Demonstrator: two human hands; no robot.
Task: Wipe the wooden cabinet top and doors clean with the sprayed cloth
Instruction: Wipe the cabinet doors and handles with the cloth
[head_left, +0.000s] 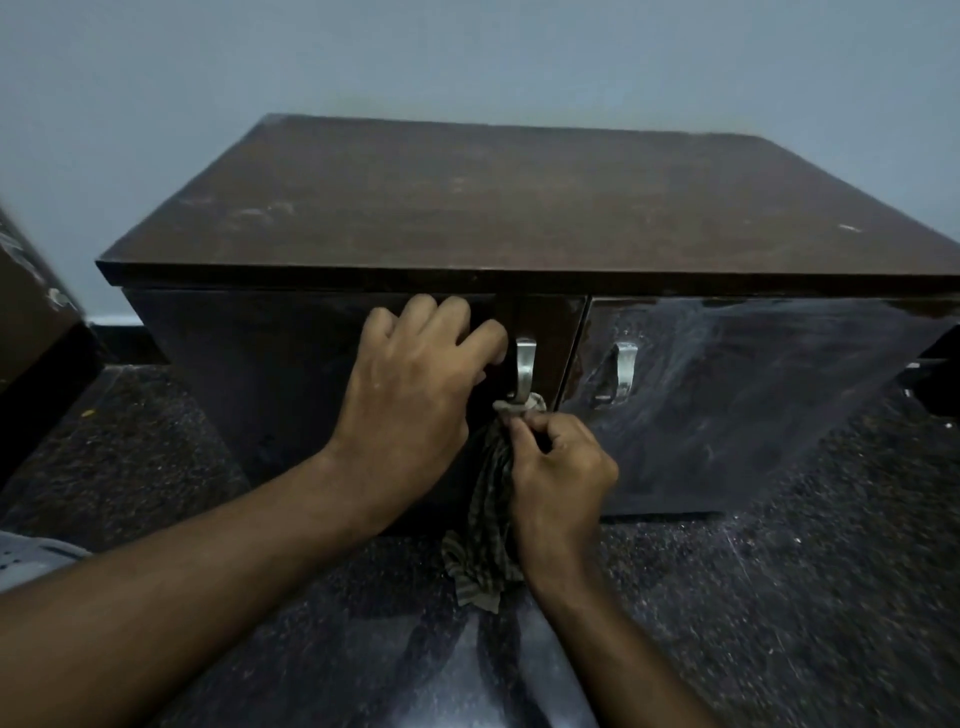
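A low dark wooden cabinet fills the middle of the view, its scuffed top (519, 208) facing me. Its left door (249, 374) and right door (727, 395) each carry a metal handle, left handle (524, 364) and right handle (621, 371). My left hand (410, 395) rests on the left door beside its handle, fingers curled against the wood. My right hand (556, 483) pinches a striped cloth (488, 530) against the lower end of the left handle; the rest of the cloth hangs down toward the floor. The right door looks streaked and glossy.
A dark speckled floor (779, 597) lies in front of the cabinet. A pale wall (467, 62) stands behind it. Another dark piece of furniture (36, 332) sits at the left edge, and a grey object (31, 561) shows at lower left.
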